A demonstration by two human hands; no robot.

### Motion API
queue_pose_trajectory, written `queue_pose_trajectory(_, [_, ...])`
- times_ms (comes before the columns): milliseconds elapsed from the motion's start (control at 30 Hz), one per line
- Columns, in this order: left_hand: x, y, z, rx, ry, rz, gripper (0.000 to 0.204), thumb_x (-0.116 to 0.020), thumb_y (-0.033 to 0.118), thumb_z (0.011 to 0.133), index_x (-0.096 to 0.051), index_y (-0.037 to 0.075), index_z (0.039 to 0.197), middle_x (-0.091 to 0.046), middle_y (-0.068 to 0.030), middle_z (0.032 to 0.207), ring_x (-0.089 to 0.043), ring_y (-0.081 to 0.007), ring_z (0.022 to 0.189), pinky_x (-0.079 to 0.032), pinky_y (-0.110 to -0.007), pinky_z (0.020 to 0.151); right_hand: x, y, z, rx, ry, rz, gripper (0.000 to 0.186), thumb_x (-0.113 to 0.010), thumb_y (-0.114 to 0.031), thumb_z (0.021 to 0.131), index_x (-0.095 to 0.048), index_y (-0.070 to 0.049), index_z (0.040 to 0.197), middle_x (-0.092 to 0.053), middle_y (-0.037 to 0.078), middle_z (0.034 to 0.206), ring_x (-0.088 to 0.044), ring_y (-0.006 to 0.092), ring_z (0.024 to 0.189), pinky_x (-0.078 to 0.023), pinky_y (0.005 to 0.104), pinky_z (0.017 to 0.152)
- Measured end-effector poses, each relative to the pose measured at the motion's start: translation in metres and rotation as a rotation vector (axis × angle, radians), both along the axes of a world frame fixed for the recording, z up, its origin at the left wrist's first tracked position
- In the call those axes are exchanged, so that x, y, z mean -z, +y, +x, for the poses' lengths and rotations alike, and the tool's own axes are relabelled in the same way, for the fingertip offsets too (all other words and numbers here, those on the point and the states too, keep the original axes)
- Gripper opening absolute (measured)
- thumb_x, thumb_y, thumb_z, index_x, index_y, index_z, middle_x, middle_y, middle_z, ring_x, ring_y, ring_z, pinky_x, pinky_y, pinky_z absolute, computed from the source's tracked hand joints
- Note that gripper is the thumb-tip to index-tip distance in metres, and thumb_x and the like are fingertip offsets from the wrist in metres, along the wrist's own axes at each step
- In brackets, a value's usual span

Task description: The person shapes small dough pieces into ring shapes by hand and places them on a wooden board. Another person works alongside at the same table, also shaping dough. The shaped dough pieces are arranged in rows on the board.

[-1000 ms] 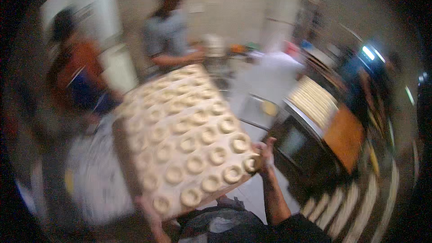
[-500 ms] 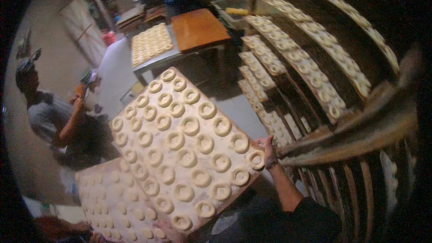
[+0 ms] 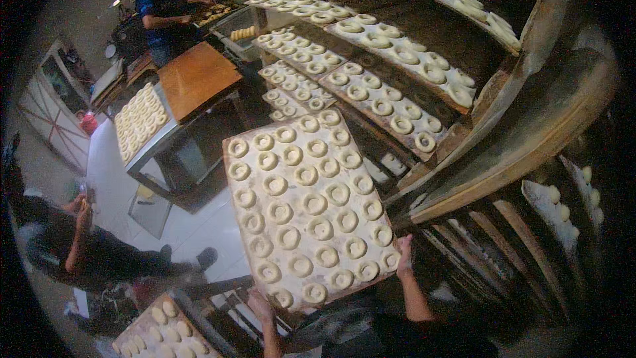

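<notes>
A floured flat board [image 3: 257,179] carries rows of raw dough rings [image 3: 320,229] and is held in front of me at waist height. My right hand [image 3: 404,256] grips its near right corner, fingers partly beneath it and thumb at the edge. At the near left corner my left hand [image 3: 261,306] holds the edge; its fingers are mostly hidden under the board. The board's far end points toward the wooden rack [image 3: 424,171], whose slanting shelves hold more boards of dough rings.
At lower left lies another board with dough rounds [image 3: 159,331]. A table with a brown top [image 3: 199,79] bears a tray of rings [image 3: 141,121]. One person [image 3: 159,20] works by a fryer-like tray at the back; another [image 3: 59,238] stands at left. Curved wooden posts [image 3: 523,152] rise at right.
My view and the held board have turned right, toward the rack. The board has come away from the board of dough rounds that it overlapped. My left hand is now visible on it.
</notes>
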State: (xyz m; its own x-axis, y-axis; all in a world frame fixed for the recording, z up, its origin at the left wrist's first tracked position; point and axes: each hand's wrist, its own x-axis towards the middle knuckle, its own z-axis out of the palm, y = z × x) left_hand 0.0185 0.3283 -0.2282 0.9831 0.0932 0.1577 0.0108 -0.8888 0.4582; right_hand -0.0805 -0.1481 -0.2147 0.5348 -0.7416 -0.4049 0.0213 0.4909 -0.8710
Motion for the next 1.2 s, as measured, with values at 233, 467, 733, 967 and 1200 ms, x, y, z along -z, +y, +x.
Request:
queue_pose_trajectory(233, [-0.020,-0.047,0.123,0.134,0.301,-0.396,0.049,-0.043,0.040,0.102,-0.065,-0.003,0.091,-0.065,-0.0251,0.079,-0.061,-0.0410,0.072,-0.047,-0.049,0.066,-0.025,0.052,-0.019,0.152,0.171,-0.071,0.066,-0.033,-0.066,0.099,-0.057,-0.006,0.112,-0.061,0.006,0.104,-0.058,0.0201,0.101,-0.043,0.0358,0.097])
queue_pose_trajectory(467, [-0.074,-0.063,0.229,0.627,0.147,-0.281,0.026,-0.062,0.029,0.090,-0.062,0.003,0.094,-0.064,-0.0159,0.072,-0.064,-0.0365,0.067,-0.049,-0.047,0.062,-0.056,0.133,-0.033,0.087,0.077,0.041,0.074,-0.033,-0.069,0.097,-0.051,-0.005,0.131,-0.059,0.014,0.130,-0.055,0.0277,0.122,-0.044,0.0453,0.102])
queue_pose_trajectory(733, [-0.042,-0.097,0.344,0.833,0.158,-0.158,0.024,-0.060,0.027,0.090,-0.061,0.004,0.095,-0.067,-0.0188,0.079,-0.066,-0.0372,0.071,-0.051,-0.047,0.067,-0.041,0.172,-0.021,-0.038,-0.013,0.355,0.073,-0.046,-0.059,0.097,-0.029,-0.014,0.152,-0.035,0.012,0.153,-0.039,0.0365,0.137,-0.037,0.0624,0.107])
queue_pose_trajectory(967, [-0.088,-0.166,0.405,1.014,0.402,-0.348,0.058,-0.036,0.047,0.102,-0.063,-0.004,0.089,-0.066,-0.0261,0.086,-0.065,-0.0440,0.082,-0.047,-0.048,0.070,-0.007,0.215,-0.006,-0.070,-0.084,0.209,0.065,-0.041,-0.048,0.101,-0.025,-0.011,0.152,-0.024,0.016,0.158,-0.032,0.0409,0.141,-0.027,0.0696,0.110])
queue_pose_trajectory(1200, [-0.074,-0.167,0.430,1.064,0.585,-0.667,0.059,-0.038,0.047,0.102,-0.061,-0.005,0.115,-0.067,-0.0234,0.108,-0.066,-0.0365,0.096,-0.049,-0.044,0.084,-0.043,0.264,0.029,0.134,0.045,0.238,0.064,-0.040,-0.047,0.102,-0.027,-0.008,0.151,-0.027,0.017,0.157,-0.032,0.0412,0.141,-0.027,0.0686,0.110])
